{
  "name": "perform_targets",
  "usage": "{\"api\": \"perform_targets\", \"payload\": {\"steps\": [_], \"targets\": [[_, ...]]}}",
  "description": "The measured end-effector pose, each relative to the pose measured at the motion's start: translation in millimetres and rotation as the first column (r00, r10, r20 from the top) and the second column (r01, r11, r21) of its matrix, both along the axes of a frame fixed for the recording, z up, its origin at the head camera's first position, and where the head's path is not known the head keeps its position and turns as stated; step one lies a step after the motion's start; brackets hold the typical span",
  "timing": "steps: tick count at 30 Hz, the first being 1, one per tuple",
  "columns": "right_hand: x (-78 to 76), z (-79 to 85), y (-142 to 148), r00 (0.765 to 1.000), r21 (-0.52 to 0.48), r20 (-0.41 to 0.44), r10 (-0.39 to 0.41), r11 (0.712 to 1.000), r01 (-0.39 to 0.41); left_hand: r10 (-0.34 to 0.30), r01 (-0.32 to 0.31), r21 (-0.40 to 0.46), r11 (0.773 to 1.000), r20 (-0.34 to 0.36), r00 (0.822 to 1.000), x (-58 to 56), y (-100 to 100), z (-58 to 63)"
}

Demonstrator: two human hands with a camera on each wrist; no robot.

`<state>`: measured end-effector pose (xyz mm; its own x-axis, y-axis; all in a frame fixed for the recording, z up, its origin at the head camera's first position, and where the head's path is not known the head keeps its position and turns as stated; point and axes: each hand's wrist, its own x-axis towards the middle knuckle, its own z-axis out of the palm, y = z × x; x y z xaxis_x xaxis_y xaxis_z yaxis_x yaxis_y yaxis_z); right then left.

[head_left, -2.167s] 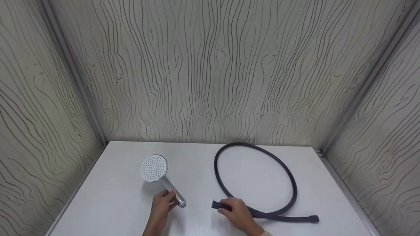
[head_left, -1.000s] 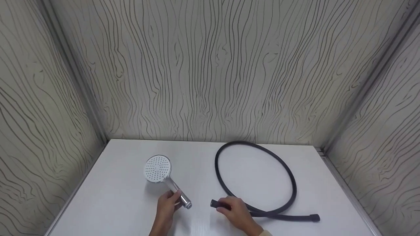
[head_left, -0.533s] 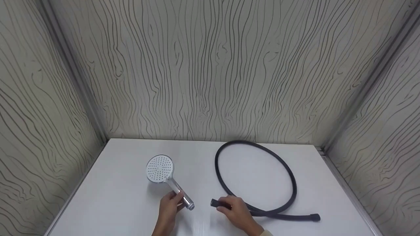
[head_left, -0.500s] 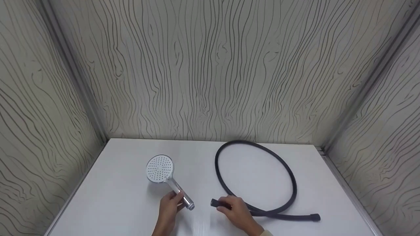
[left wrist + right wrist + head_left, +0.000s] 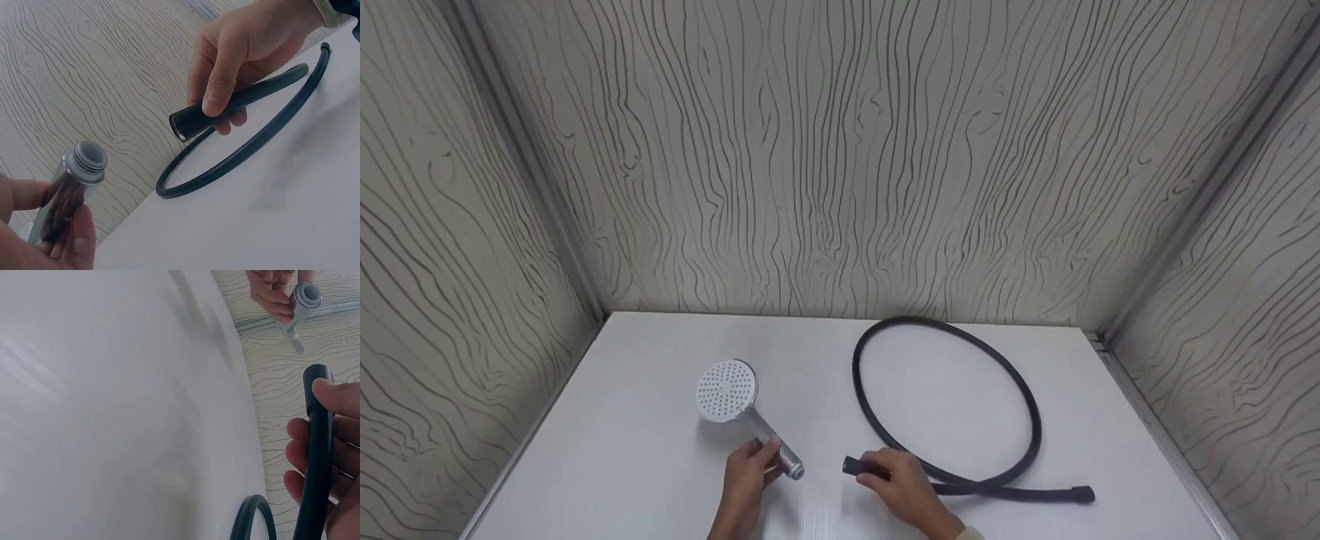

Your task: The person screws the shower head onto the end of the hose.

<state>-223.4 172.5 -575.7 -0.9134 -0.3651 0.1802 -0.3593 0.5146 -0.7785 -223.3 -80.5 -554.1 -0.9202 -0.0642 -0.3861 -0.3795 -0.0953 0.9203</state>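
Observation:
My left hand grips the chrome handle of a shower head, whose round, dotted spray face is turned up toward the head camera. The handle's threaded end shows bare in the left wrist view. In my right hand is one end of a black shower hose, pinched just behind its connector. That connector's open mouth faces the threaded end, with a gap between the two. The rest of the hose lies in a large loop, and its other end points right.
Both hands are over a white table. Wood-grain patterned panels stand behind it and along both sides, with grey metal strips at the corners. The hose loop reaches close to the back edge.
Over the two seconds, the left hand has brought the shower head rightward, nearer the hose connector, then almost stopped. My right hand stays nearly in place. The head view has shifted slightly.

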Motion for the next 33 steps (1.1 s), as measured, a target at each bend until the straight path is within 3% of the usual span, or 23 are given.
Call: {"api": "perform_targets", "payload": {"steps": [12,18,26,33], "targets": [[4.7,-10.3,-1,0.999,-0.021,0.040,-0.001,1.000,0.002,0.012,-0.016,0.053,0.998,0.083,0.996,1.5,-3,-14.8],[3.6,-10.3,-2,0.999,0.009,0.048,-0.003,1.000,0.003,0.025,-0.027,0.025,0.999,0.059,0.998,3.1,-4,-12.8],[3.2,-4.4,-2,1.000,0.017,-0.020,-0.001,1.000,0.002,0.050,-0.051,0.036,0.998,0.030,0.998,4.5,-1,-7.7],[2.6,-0.1,-4,0.997,0.027,-0.079,-0.009,1.000,0.011,0.071,-0.071,0.011,0.997,-0.036,0.997,7.1,4,-2.6]]}}
